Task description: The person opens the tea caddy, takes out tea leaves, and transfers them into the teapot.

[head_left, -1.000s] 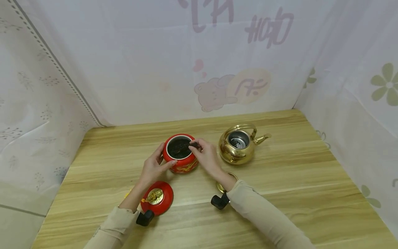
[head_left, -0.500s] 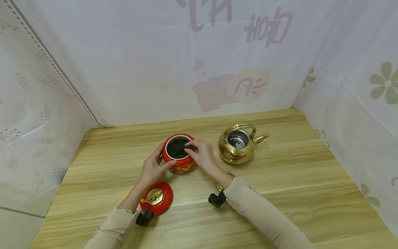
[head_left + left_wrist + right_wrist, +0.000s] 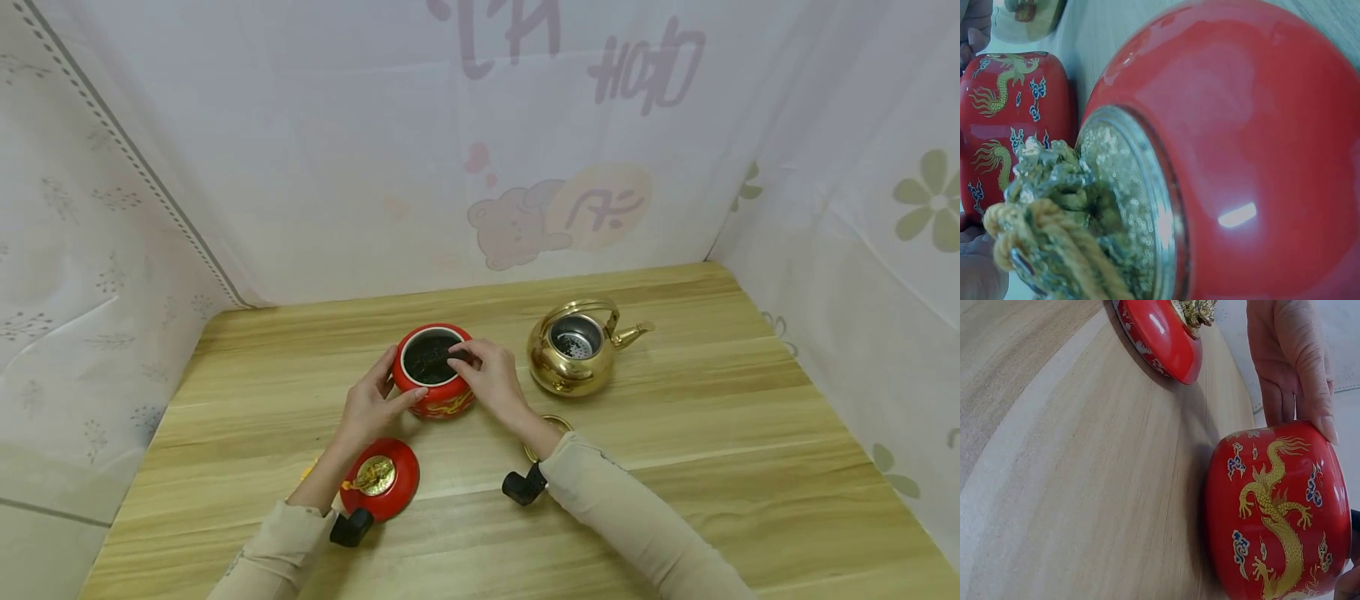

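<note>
A red jar (image 3: 444,406) with gold dragons and a white-lined mouth stands on the wooden table, holding dark, dry-looking leaves (image 3: 429,360). My left hand (image 3: 369,406) grips its left side, thumb on the front of the rim and fingers behind. Over the right part of the mouth, my right hand (image 3: 491,379) pinches a small dark object (image 3: 460,355) whose kind is mostly hidden by the fingers. In the right wrist view my left thumb (image 3: 1310,369) touches the jar's upper edge. The jar's red lid (image 3: 1260,144), topped by a gold knob with orange cord, fills the left wrist view.
Right of the jar stands a gold kettle (image 3: 562,377), uncovered, its strainer (image 3: 575,344) holding some dark bits. A gold-rimmed round piece (image 3: 557,420) lies partly hidden under my right wrist. Printed cloth (image 3: 360,183) hangs behind and at both sides.
My right hand has shifted slightly left over the jar's mouth, with the small dark object between its fingers. My left hand keeps its grip; jar, lid and kettle stand where they were.
</note>
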The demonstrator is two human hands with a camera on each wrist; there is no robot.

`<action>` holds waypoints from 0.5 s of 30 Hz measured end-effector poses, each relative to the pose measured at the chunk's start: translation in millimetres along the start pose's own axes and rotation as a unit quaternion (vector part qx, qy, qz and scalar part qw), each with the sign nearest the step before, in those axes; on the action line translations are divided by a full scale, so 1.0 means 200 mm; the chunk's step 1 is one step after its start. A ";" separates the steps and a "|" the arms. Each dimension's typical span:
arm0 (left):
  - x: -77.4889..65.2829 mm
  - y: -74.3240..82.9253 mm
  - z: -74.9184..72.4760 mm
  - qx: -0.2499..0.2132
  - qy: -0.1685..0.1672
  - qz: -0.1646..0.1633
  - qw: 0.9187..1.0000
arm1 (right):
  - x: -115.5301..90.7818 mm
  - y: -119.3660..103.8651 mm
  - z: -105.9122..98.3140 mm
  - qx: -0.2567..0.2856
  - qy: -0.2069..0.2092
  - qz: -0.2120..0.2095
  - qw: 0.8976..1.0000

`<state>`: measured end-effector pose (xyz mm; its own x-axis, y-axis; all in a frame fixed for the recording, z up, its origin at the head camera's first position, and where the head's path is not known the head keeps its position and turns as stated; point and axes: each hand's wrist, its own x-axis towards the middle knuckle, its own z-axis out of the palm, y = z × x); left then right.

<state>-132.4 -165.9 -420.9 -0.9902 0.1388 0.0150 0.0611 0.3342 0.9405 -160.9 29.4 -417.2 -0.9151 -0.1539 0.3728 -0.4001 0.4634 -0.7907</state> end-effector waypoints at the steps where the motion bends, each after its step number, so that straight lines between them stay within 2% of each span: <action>1: 0.00 0.00 0.00 0.001 0.000 0.000 1.000 | 0.00 0.00 0.00 0.005 0.002 0.004 1.000; 6: 0.01 -0.03 0.00 0.009 0.000 0.000 1.000 | -0.01 0.01 0.00 0.023 0.012 0.021 0.999; 15: 0.01 -0.03 0.00 0.010 0.000 0.000 1.000 | -0.03 0.02 -0.02 0.060 0.045 0.032 0.997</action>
<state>-135.1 -168.0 -426.4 -0.9903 0.1382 0.0162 0.0645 0.3529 0.9334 -157.4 36.0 -420.1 -0.9329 -0.0458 0.3571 -0.3488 0.3611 -0.8648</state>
